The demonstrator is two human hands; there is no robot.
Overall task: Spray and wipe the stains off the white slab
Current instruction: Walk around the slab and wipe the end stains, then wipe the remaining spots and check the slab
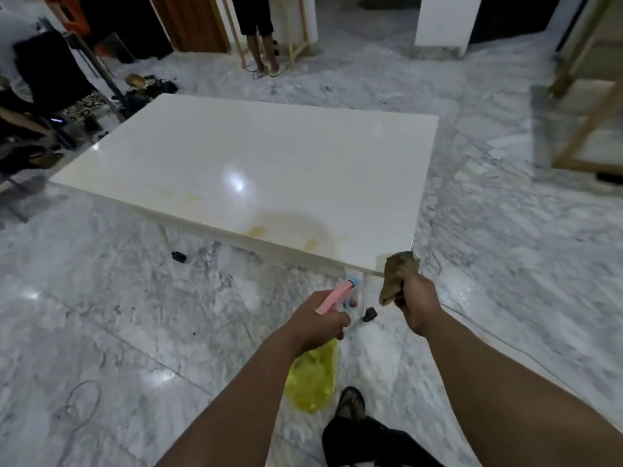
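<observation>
Your two forearms reach forward from the bottom edge, both bare. Left hand (318, 323): fingers curled round the neck of a spray bottle (312, 379), yellow translucent body hanging below the fist, pink trigger head pointing up and forward toward the slab, blue nozzle tip at the front. Right hand (418, 303): clenched round a bunched brown cloth (397, 276), which sticks up out of the fist and overlaps the near right corner of the slab in view; contact cannot be told.

White slab (263, 163): glossy, rectangular, set as a low counter on thin white legs, lying ahead of both hands and skewed to your line of sight. Yellowish-brown stains (258, 231) sit along the near edge, with a broad faint ring around them; a paler patch lies further left near that edge, and a faint mark near the far right corner. One bright light glare near the centre.

Grey-veined marble floor (101, 315) all round. Your dark-clad leg and shoe (350, 404) show just beside the bottle. Another person's legs (264, 45) stand well beyond the slab.
</observation>
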